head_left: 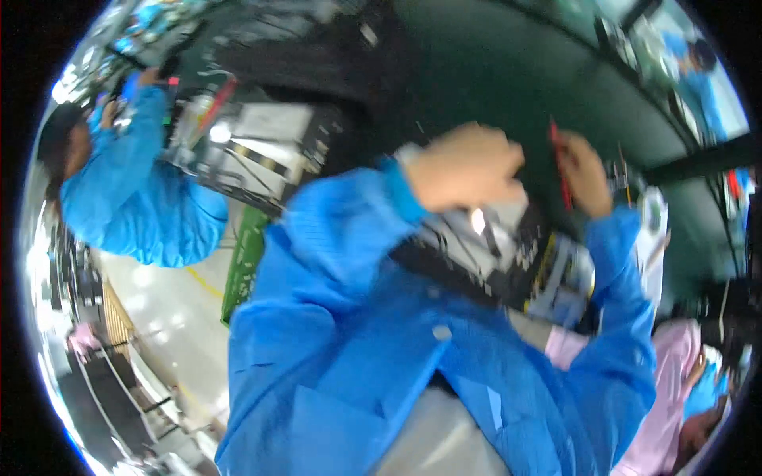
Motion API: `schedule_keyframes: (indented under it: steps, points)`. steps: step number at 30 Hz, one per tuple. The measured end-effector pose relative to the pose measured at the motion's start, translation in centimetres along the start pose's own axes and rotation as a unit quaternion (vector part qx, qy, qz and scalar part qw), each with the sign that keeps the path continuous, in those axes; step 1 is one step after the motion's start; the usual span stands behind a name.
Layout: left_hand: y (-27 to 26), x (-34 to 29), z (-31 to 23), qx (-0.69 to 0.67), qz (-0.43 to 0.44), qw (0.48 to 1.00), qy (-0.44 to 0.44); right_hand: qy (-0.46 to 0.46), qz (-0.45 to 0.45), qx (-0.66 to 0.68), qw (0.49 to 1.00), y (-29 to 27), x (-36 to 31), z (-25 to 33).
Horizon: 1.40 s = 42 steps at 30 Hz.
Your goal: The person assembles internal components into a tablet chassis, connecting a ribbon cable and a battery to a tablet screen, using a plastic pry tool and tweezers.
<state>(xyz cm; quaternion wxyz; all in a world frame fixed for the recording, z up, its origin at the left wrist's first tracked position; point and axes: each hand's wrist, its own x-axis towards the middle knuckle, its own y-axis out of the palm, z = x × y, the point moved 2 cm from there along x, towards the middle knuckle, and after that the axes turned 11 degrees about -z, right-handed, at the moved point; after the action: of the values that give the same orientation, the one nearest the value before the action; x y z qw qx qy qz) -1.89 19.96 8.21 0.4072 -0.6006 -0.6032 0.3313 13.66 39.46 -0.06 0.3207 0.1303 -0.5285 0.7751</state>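
Observation:
My left hand (464, 168), smeared by motion, hangs over the near edge of the green worktop, its fingers partly curled; whether anything is in them I cannot make out. Below it lies a black-framed unit (520, 278) with a white and silver inside and a bright glint. To the right, my right hand (586, 176) is closed around a slim red pointed tool (562, 170), held nearly upright with its tip away from me. Its exact kind is too blurred to name. Both of my arms wear blue sleeves.
A similar black and white unit (274, 127) sits at the left, beside a co-worker in blue (143, 206). A tray of small parts (562, 278) is near my right forearm. A green crate (244, 258) stands at lower left. The dark green worktop (476, 71) stretches ahead.

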Motion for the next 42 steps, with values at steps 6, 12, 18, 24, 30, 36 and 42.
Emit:
schedule_keyframes:
  steps: [6, 12, 18, 24, 30, 36, 42]
  points:
    - [-1.4, -7.3, 0.7, 0.024, -0.177, 0.984, 0.023, 0.332, -0.006, 0.392, 0.858, -8.1, -3.9, 9.7]
    - [3.1, -13.0, 1.9, 0.033, -0.299, 0.953, -0.046, 0.356, -0.196, 0.306, 0.861, -4.5, -12.1, 18.2]
    - [5.8, -15.4, 2.7, 0.063, -0.28, 0.951, -0.112, 0.446, -0.191, 0.193, 0.853, 0.6, -14.1, 20.2]
    - [6.4, -16.0, 3.7, -0.007, -0.215, 0.959, -0.185, 0.476, -0.193, 0.089, 0.853, 1.9, -14.2, 20.2]
    - [6.3, -16.0, 3.7, -0.02, -0.223, 0.96, -0.166, 0.476, -0.134, 0.051, 0.867, 1.8, -13.6, 20.6]
    - [6.5, -16.0, 3.5, -0.016, -0.217, 0.963, -0.161, 0.392, -0.143, 0.039, 0.908, 1.3, -13.9, 20.3]
    - [6.3, -16.3, 3.5, 0.023, -0.236, 0.96, -0.147, 0.437, -0.376, 0.255, 0.776, -0.2, -15.4, 17.6]
